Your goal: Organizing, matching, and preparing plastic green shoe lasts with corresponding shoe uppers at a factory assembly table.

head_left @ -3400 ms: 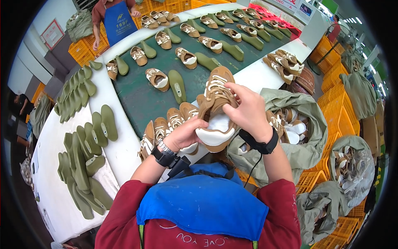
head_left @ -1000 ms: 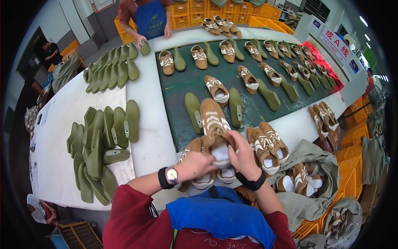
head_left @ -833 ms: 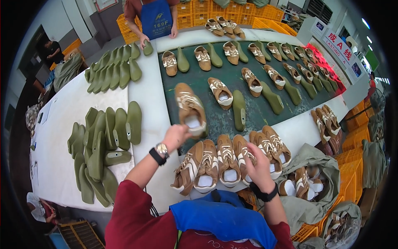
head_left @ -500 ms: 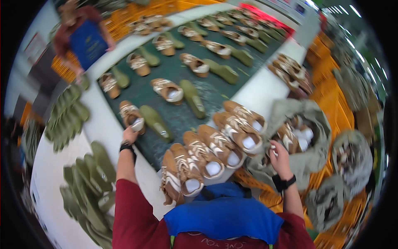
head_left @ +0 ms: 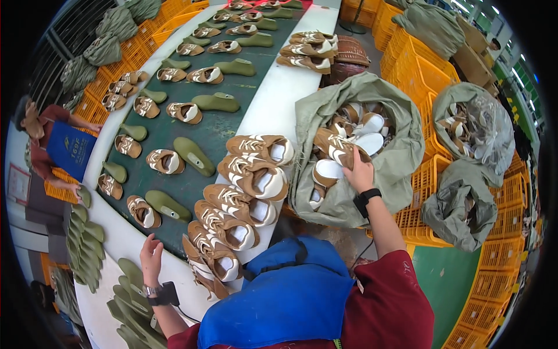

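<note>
My right hand (head_left: 359,174) reaches into a grey-green cloth sack (head_left: 401,125) and grips the heel end of a brown shoe (head_left: 336,145) with white laces. More brown shoes and pale soles lie around it in the sack. My left hand (head_left: 152,255) hovers over the table's near edge, empty, with its fingers loosely apart. Closest to it are a brown shoe (head_left: 143,212) and a green shoe last (head_left: 167,205) on the dark green belt (head_left: 203,139). A row of laced brown shoes (head_left: 225,224) stands on the white ledge between my hands.
Pairs of shoes and lasts run up the belt. Loose green lasts (head_left: 132,299) are piled at lower left. Across the belt stands a co-worker in a blue apron (head_left: 71,148). Orange crates (head_left: 421,70) and further sacks (head_left: 462,203) line the right side.
My left hand has let go of the shoe on the belt and drawn back. My right hand has moved into the sack and taken hold of a shoe. My view has turned right.
</note>
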The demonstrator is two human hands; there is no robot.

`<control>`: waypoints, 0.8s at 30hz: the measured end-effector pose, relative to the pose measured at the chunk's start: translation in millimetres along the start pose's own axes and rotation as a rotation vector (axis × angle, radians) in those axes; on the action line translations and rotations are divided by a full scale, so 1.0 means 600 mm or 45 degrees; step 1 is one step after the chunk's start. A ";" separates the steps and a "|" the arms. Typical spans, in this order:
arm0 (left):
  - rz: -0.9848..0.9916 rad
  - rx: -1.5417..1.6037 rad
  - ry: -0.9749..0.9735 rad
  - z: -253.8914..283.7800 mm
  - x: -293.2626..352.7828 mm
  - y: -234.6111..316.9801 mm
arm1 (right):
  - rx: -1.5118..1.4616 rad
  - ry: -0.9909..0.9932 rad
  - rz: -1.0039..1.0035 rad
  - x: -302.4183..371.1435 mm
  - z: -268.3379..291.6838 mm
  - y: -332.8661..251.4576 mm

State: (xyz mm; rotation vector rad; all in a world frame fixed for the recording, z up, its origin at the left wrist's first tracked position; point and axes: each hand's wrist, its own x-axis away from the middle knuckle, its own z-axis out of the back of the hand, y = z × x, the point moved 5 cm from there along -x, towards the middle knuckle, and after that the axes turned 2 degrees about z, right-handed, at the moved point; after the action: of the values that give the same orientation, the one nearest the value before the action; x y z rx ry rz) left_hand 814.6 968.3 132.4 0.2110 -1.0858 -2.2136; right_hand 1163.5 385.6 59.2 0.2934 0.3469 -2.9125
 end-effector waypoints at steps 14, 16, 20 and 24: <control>-0.716 0.264 -0.770 -0.369 0.082 0.490 | -2.678 -0.250 -0.345 -0.009 0.221 -0.133; -0.687 0.504 -0.861 -0.396 0.083 0.500 | -2.727 -0.433 -0.274 0.019 0.221 -0.211; -0.411 0.695 -0.828 -0.385 0.078 0.449 | -2.163 -0.401 0.097 0.044 0.232 -0.324; -0.895 -0.354 -0.131 -0.294 0.074 0.324 | -1.108 0.200 0.678 -0.029 0.241 -0.379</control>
State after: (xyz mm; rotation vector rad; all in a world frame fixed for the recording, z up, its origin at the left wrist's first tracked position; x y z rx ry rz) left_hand 946.6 740.3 171.2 0.4082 -0.8114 -2.9990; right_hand 1106.9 569.4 249.0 0.3848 1.2666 -1.9902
